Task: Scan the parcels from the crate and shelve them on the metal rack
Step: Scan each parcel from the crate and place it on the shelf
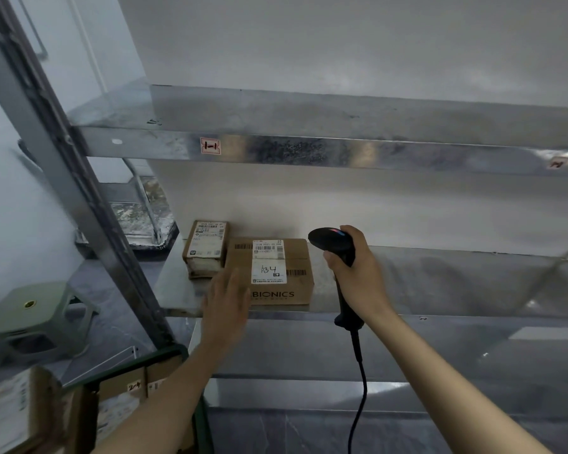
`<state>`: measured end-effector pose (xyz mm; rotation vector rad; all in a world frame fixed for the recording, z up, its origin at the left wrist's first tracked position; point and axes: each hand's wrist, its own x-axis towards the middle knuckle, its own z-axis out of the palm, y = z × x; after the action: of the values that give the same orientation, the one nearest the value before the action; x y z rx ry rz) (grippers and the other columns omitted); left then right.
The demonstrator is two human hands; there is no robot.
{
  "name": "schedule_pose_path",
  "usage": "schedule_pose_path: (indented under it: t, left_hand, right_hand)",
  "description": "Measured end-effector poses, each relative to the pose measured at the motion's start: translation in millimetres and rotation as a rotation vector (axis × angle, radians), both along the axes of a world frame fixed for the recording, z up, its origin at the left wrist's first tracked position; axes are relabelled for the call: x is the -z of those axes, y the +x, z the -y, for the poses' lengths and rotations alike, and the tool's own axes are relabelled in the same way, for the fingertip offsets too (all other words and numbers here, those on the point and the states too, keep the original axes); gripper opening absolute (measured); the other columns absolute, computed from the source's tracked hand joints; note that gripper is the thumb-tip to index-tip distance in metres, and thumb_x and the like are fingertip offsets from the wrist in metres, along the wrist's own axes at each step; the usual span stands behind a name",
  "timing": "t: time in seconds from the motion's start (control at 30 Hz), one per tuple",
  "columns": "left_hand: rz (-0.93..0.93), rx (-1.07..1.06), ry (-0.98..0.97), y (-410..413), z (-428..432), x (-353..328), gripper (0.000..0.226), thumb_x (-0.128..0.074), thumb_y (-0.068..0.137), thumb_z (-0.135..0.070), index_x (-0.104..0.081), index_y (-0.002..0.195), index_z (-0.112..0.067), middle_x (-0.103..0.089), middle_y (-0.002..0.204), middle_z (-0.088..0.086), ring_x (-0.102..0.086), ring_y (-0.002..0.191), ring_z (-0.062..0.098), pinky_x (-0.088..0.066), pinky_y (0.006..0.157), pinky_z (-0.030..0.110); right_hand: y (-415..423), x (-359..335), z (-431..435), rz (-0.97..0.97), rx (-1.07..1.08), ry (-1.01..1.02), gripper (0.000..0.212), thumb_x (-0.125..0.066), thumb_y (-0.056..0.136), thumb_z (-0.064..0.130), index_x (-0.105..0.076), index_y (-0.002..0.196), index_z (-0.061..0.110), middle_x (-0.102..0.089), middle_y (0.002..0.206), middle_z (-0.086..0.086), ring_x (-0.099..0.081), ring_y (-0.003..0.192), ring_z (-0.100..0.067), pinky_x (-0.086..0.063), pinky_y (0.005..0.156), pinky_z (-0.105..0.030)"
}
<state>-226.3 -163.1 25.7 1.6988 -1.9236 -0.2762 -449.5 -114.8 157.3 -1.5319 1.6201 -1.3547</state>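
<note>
Nearest the camera, at the lower left, a dark green crate (164, 357) is seen, with brown cardboard parcels (125, 386) lying inside it. Beyond the crate, the left hand (227, 306) is stretched forward with its fingers straight and nothing held. It is blurred, and contact with the box ahead cannot be confirmed. To the right, the black barcode scanner (333, 245) is grasped by its handle in the right hand (354, 276), the fingers being wrapped round the handle and the scanner head raised above the fist. A black cable (361, 388) hangs from the base of the handle.

Behind the hands, two parcels are set on the middle shelf (440, 280) of the metal rack, near its left end. The larger brown box (276, 273) bears a white label marked "A34" and the printed letters "BIONICS" on its front face. A smaller labelled box (205, 249) stands just beside it, to the left and slightly further back.

Above, the upper shelf (309, 152) carries a red-and-white sticker (210, 146) on its front edge. The rack's slanted upright (79, 191) crosses the left side, and a green stool (36, 309) is seen on the floor beyond it.
</note>
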Motion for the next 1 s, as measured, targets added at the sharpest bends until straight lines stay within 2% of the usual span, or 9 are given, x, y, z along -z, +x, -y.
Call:
schedule_pose_path:
  t: [0.1,0.17,0.23,0.4,0.5,0.57,0.7,0.87,1.0]
  left_hand:
    - [0.14,0.083,0.046,-10,-9,10,0.056,-0.032,0.101,-0.037,-0.016,0.153,-0.021,-0.008,0.161,0.006,-0.002,0.149,0.024,-0.002,0.117,0.051]
    - [0.199,0.112,0.072,-16,-9,14,0.059,-0.026,0.102,-0.042,-0.008,0.154,-0.022,0.0,0.162,0.003,0.006,0.148,0.022,0.01,0.114,0.047]
    - [0.249,0.102,0.118,-21,-6,16,0.062,-0.02,0.101,-0.048,-0.003,0.153,-0.022,0.003,0.162,0.003,0.009,0.148,0.021,0.016,0.111,0.045]
    - [0.364,0.071,0.156,-24,6,21,0.082,0.015,0.084,-0.066,0.006,0.153,-0.023,0.011,0.161,0.001,0.015,0.147,0.019,0.019,0.108,0.046]
    - [0.378,0.079,0.164,-25,14,22,0.092,0.026,0.073,-0.07,0.01,0.152,-0.024,0.013,0.161,0.002,0.015,0.147,0.021,0.016,0.11,0.048]
    - [0.382,0.075,0.188,-27,21,22,0.088,0.023,0.077,-0.07,0.012,0.151,-0.024,0.015,0.16,0.002,0.016,0.147,0.021,0.013,0.113,0.051]
    - [0.416,0.075,0.206,-30,33,20,0.075,0.001,0.09,-0.065,0.014,0.151,-0.023,0.017,0.16,0.003,0.017,0.147,0.022,0.008,0.115,0.055]
    - [0.421,0.103,0.191,-29,47,17,0.076,0.0,0.09,-0.065,0.014,0.151,-0.023,0.018,0.16,0.003,0.019,0.146,0.022,0.011,0.115,0.054]
    - [0.408,0.118,0.218,-28,58,19,0.075,-0.004,0.091,-0.065,0.015,0.151,-0.024,0.021,0.159,0.002,0.021,0.146,0.021,0.011,0.115,0.054]
  right_hand:
    - [1,-1,-5,-0.01,0.012,-0.008,0.043,-0.058,0.093,0.013,-0.042,0.131,0.025,-0.059,0.104,0.008,-0.058,0.085,-0.011,-0.043,0.064,-0.009]
    - [1,0,-8,-0.004,0.016,-0.005,0.042,-0.058,0.093,0.013,-0.043,0.13,0.026,-0.058,0.103,0.01,-0.058,0.082,-0.008,-0.043,0.063,-0.009]
    - [0,1,-9,0.004,0.017,0.003,0.041,-0.058,0.093,0.014,-0.043,0.129,0.027,-0.058,0.1,0.013,-0.058,0.081,-0.005,-0.044,0.063,-0.01]
    - [-3,7,-10,0.015,0.032,0.012,0.04,-0.058,0.093,0.011,-0.045,0.128,0.023,-0.058,0.098,0.013,-0.057,0.08,-0.007,-0.042,0.062,-0.006]
    - [-5,11,-8,0.014,0.034,0.011,0.04,-0.058,0.092,0.008,-0.046,0.127,0.021,-0.059,0.101,0.009,-0.057,0.08,-0.004,-0.042,0.063,-0.004]
    - [-5,13,-5,0.006,0.036,0.015,0.04,-0.059,0.092,0.009,-0.046,0.128,0.02,-0.059,0.104,0.006,-0.057,0.079,-0.003,-0.043,0.063,-0.006]
    - [-6,16,-1,-0.01,0.047,0.022,0.04,-0.059,0.092,0.01,-0.045,0.129,0.019,-0.057,0.104,0.008,-0.057,0.082,-0.003,-0.044,0.064,-0.007]
    - [-6,18,2,-0.032,0.074,0.038,0.042,-0.059,0.092,0.009,-0.045,0.13,0.019,-0.053,0.099,0.021,-0.057,0.084,0.0,-0.045,0.066,-0.006]
    - [-6,20,1,-0.043,0.1,0.046,0.042,-0.059,0.092,0.011,-0.045,0.131,0.019,-0.056,0.105,0.01,-0.056,0.085,-0.002,-0.043,0.068,-0.004]
